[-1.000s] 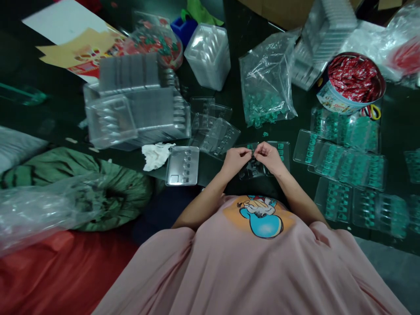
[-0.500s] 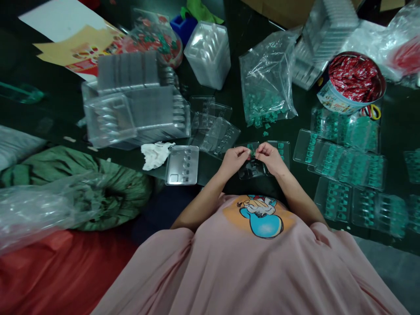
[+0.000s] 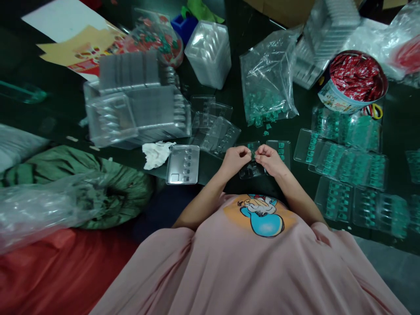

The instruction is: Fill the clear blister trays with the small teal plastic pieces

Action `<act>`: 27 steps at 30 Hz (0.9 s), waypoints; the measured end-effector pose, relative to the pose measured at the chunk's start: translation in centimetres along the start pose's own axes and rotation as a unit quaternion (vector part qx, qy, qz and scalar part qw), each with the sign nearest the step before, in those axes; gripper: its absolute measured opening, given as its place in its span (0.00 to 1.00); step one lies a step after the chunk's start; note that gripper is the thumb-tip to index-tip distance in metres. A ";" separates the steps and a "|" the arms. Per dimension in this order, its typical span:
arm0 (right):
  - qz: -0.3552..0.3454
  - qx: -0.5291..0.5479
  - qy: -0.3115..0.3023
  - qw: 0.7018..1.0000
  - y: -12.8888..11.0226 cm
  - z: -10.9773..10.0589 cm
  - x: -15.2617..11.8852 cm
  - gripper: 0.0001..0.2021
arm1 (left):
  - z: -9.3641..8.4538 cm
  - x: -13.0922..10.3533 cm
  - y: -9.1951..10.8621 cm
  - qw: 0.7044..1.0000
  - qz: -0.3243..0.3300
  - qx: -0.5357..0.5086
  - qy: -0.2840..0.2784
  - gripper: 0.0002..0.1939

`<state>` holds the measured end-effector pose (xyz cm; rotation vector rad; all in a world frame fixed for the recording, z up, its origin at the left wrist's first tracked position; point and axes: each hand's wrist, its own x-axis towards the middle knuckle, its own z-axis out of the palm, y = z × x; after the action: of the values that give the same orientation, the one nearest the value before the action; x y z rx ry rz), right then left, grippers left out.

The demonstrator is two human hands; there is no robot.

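Note:
Close in front of my body, my left hand (image 3: 236,158) and my right hand (image 3: 269,159) meet with their fingertips almost touching. Both are closed in a pinch at a small green translucent piece (image 3: 253,154), mostly covered by the fingers. Beneath them lies a clear plastic blister tray (image 3: 251,171) with a row of small pockets. Just right of it, partly under my right hand, another clear tray (image 3: 286,152) has green pieces in its pockets. Beyond my hands, a clear bag (image 3: 267,78) spills loose green pieces (image 3: 262,118) onto the dark table.
Stacks of clear trays (image 3: 144,105) stand at left, beside a white crumpled tissue (image 3: 156,154) and a single tray (image 3: 183,165). Several filled trays (image 3: 351,162) spread rightward. A round tin (image 3: 341,98) of red wrappers stands behind them, near yellow-handled scissors (image 3: 378,111).
My hands stay over the same tray, with fingers shifting slightly around the small green piece. The whole view has moved a little; the other things lie as before.

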<state>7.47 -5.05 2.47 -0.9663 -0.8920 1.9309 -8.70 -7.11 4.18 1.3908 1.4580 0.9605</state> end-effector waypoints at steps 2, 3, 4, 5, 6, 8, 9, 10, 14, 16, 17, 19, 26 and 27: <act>0.003 0.021 0.001 1.000 0.0 0.1 -0.1 0.17 | 0.1 0.1 -0.2 1.000 -0.006 -0.016 0.015 0.07; 0.003 0.030 0.003 1.000 0.1 0.1 -0.1 0.17 | 0.1 0.3 -0.4 0.999 -0.011 -0.024 0.022 0.07; 0.003 0.036 0.005 0.999 0.2 0.0 0.0 0.17 | 0.1 0.4 -0.6 0.999 -0.019 -0.031 0.029 0.07; 0.002 0.041 0.007 0.999 0.3 0.0 0.0 0.17 | 0.0 0.5 -0.9 0.998 -0.027 -0.038 0.035 0.06; -0.001 0.043 0.008 0.999 0.5 -0.1 0.0 0.17 | -0.1 0.6 -1.2 0.998 -0.037 -0.047 0.038 0.06; -0.015 0.024 0.004 1.000 0.6 -0.4 0.0 0.15 | -0.3 0.7 -1.5 0.995 -0.061 -0.071 0.034 0.05; -0.032 -0.005 -0.004 0.999 0.5 -0.6 -0.1 0.13 | -0.3 0.7 -1.6 0.993 -0.074 -0.086 0.028 0.05; -0.055 -0.050 -0.019 0.997 0.2 -0.8 -0.2 0.11 | -0.4 0.7 -1.6 0.991 -0.088 -0.102 0.019 0.05; -0.192 -0.309 -0.109 0.925 -1.6 -1.4 -1.0 0.09 | -0.7 0.6 -0.9 0.981 -0.125 -0.150 -0.012 0.05; -0.251 -0.402 -0.143 0.869 -2.6 -1.5 -1.2 0.11 | -0.8 0.5 -0.4 0.976 -0.140 -0.168 -0.020 0.05; -0.272 -0.434 -0.155 0.845 -2.9 -1.5 -1.3 0.11 | -0.8 0.5 -0.2 0.972 -0.148 -0.178 -0.026 0.05; -0.297 -0.480 -0.171 0.807 -3.3 -1.6 -1.2 0.12 | -0.9 0.4 0.0 0.964 -0.168 -0.201 -0.048 0.05; -0.339 -0.524 -0.190 0.758 -3.0 -1.5 0.1 0.10 | -1.1 0.1 -0.1 0.926 -0.226 -0.268 -0.143 0.04; -0.335 -0.522 -0.193 0.760 -3.0 -1.4 0.1 0.10 | -1.1 0.1 -0.2 0.923 -0.228 -0.272 -0.146 0.05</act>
<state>9.57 -3.30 4.29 -0.6123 -2.3176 0.9018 -9.79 -6.98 4.29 0.7033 1.1003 0.7365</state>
